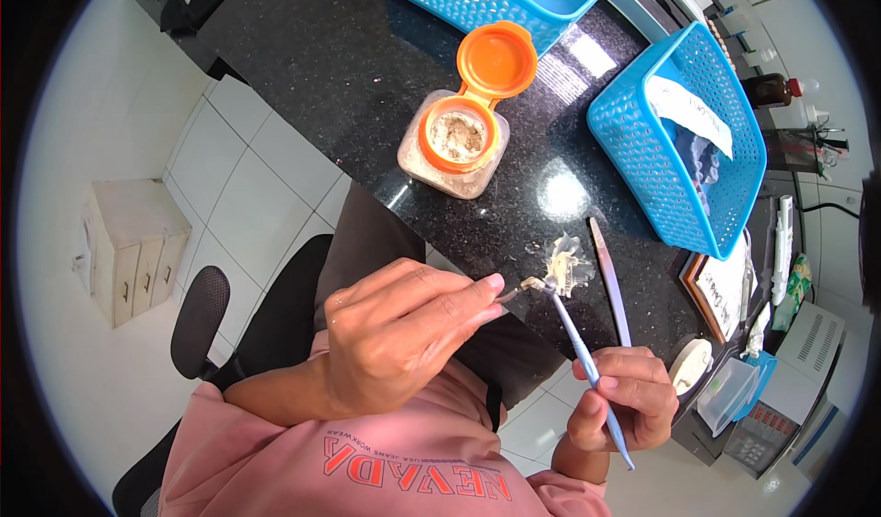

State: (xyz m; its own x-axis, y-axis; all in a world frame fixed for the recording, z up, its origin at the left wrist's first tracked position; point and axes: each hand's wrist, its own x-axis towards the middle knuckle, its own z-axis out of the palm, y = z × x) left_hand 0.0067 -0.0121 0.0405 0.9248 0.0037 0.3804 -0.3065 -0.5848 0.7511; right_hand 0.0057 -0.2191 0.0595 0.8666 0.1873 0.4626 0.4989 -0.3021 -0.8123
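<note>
My left hand (pixel 395 333) is closed in a pinch. Between its thumb and finger is a small metal-looking piece with cream-coloured material on its end (pixel 529 284); its exact kind is too small to tell. My right hand (pixel 633 398) grips a slim light-blue hand tool (pixel 578 338), whose tip meets that piece. Just beyond the tip, a smear of cream paste (pixel 564 267) lies on the black speckled counter (pixel 330 86). A lilac spatula-like tool (pixel 608 274) rests to the right of the smear, its near end by my right fingers.
A clear jar (pixel 468 184) of pale powder stands with its orange lid (pixel 496 58) flipped back. Blue perforated baskets (pixel 633 168) are at the back and right. A round cream piece (pixel 690 366) and a wood-edged pad (pixel 720 288) sit at right. The counter's front edge runs below my hands.
</note>
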